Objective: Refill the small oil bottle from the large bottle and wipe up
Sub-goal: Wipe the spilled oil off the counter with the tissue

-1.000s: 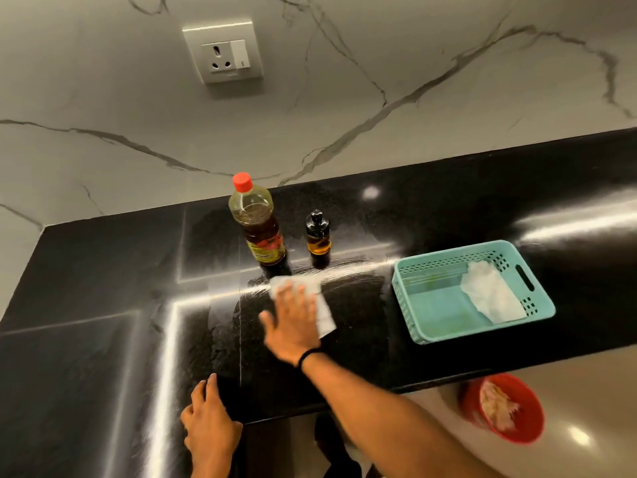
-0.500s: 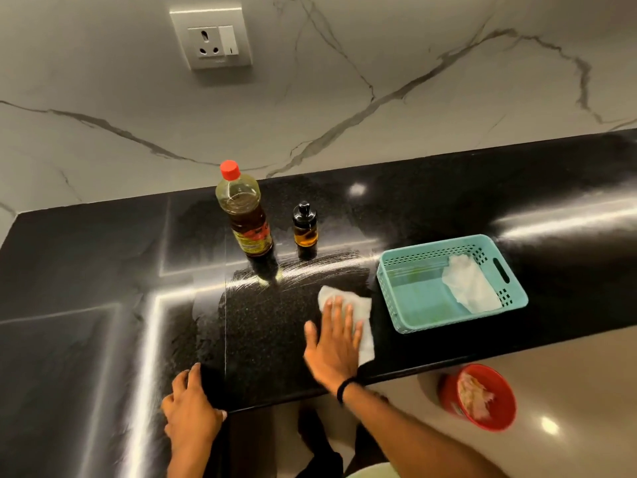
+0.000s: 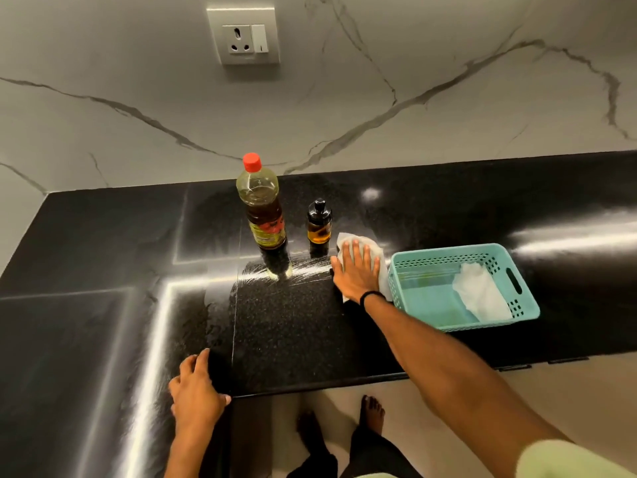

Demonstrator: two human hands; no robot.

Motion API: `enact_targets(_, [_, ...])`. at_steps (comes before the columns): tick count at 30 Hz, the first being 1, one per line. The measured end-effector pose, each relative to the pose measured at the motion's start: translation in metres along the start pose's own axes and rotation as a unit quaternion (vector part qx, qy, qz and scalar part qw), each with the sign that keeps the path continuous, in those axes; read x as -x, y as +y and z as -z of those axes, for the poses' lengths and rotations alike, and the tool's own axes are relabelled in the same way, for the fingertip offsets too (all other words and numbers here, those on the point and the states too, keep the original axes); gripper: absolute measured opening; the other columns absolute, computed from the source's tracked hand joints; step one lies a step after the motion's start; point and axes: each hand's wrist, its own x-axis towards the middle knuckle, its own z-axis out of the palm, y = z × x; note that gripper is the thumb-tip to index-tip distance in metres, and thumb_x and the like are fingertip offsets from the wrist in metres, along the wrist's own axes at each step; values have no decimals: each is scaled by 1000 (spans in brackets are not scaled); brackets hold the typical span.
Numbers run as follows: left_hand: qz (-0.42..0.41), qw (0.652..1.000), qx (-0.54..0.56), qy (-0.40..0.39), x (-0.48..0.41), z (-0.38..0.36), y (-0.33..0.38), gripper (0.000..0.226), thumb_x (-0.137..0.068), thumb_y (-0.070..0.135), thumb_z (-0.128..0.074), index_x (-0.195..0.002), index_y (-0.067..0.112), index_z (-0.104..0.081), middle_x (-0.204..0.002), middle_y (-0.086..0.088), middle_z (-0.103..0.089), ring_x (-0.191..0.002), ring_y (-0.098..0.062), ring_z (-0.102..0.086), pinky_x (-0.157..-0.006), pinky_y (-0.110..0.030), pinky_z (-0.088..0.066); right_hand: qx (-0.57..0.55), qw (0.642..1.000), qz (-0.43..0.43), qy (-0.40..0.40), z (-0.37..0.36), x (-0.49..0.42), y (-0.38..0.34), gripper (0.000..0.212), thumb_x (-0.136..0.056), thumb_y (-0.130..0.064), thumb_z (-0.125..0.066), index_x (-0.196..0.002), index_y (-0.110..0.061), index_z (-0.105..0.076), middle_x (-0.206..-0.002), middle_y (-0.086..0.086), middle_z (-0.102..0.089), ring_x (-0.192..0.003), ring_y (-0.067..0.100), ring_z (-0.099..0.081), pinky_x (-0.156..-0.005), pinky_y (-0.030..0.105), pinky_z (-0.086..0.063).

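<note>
Small oil bottle (image 3: 319,222) stands upright on the black counter (image 3: 103,243), just left of the right hand (image 3: 356,270), which presses flat, fingers straight, on one white tissue (image 3: 374,251). A second tissue (image 3: 481,298) lies in the one teal basket (image 3: 448,262) alongside. The red-capped large bottle (image 3: 263,215) makes two bottles. The left hand (image 3: 196,388) rests relaxed on the counter's front edge.

Looking down and forward from the head. Facing the marble wall (image 3: 379,98), hanging close above the black counter (image 3: 86,253).
</note>
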Motion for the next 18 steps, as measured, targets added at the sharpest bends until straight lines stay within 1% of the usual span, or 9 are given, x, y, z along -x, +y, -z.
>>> enact_targets(2, [4,1000,1,-2,0,0,0,101,-70,14,-85,-152,20,-28,-156,-6,-25,-132,-38,-33,-105,-50,-40,4,1000,5,4,-9,7,0,65,-104,-50,-16,-157,-20,6,-164,4,13,-151,25,12,-121,49,9])
enact_targets(4, [4,1000,8,1,0,-1,-2,101,-69,13,-85,-152,21,-28,-156,-6,-25,-131,-38,-33,-104,-49,-41,1,1000,23,20,-34,35,6,67,-102,-54,-16,-156,-21,6,-164,3,12,-152,24,10,-122,49,6])
enact_targets(6, [-4,1000,5,4,1,0,-3,102,-70,14,-85,-153,22,-27,-156,-5,-24,-132,-37,-34,-104,-48,-42,4,998,45,45,-73,84,15,71,-99,-58,-16,-157,-21,-1,-164,2,4,-152,24,0,-123,50,0])
enact_targets(8, [-10,1000,-1,3,2,-1,1,102,-70,14,-85,-153,23,-27,-157,-4,-23,-133,-36,-33,-104,-48,-43,1,997,51,49,-108,140,29,72,-98,-60,-19,-157,-20,-12,-164,2,-7,-152,24,-12,-121,50,-9])
enact_targets(10, [1,1000,15,3,3,0,-1,102,-69,13,-85,-153,25,-27,-157,-3,-22,-134,-36,-32,-103,-49,-44,6,997,68,28,-130,170,32,73,-97,-61,-22,-157,-21,-14,-165,2,-10,-151,24,-14,-119,50,-14])
enact_targets(12, [3,1000,23,8,5,0,0,102,-69,14,-86,-152,26,-28,-157,-2,-22,-134,-35,-32,-101,-50,-46,24,997,73,25,-123,155,25,72,-98,-61,-22,-157,-21,-13,-165,1,-8,-152,25,-13,-119,50,-12])
enact_targets(13, [2,1000,23,10,5,1,0,102,-69,14,-86,-152,27,-28,-157,-2,-22,-134,-34,-32,-100,-50,-46,46,995,83,45,-114,136,18,72,-98,-61,-21,-157,-21,-12,-164,1,-6,-152,25,-10,-121,50,-9])
enact_targets(15, [3,1000,23,11,5,2,-1,102,-69,14,-86,-152,27,-28,-157,-1,-21,-133,-34,-32,-99,-48,-47,61,992,87,62,-86,90,-5,72,-99,-60,-20,-157,-21,-4,-165,2,2,-152,25,-1,-122,50,-2])
enact_targets(18, [5,1000,28,10,9,2,-2,102,-70,15,-85,-153,27,-27,-157,0,-21,-133,-32,-31,-98,-47,-47,56,997,46,40,-55,39,-40,72,-101,-56,-21,-157,-19,4,-165,5,9,-152,26,7,-122,50,2])
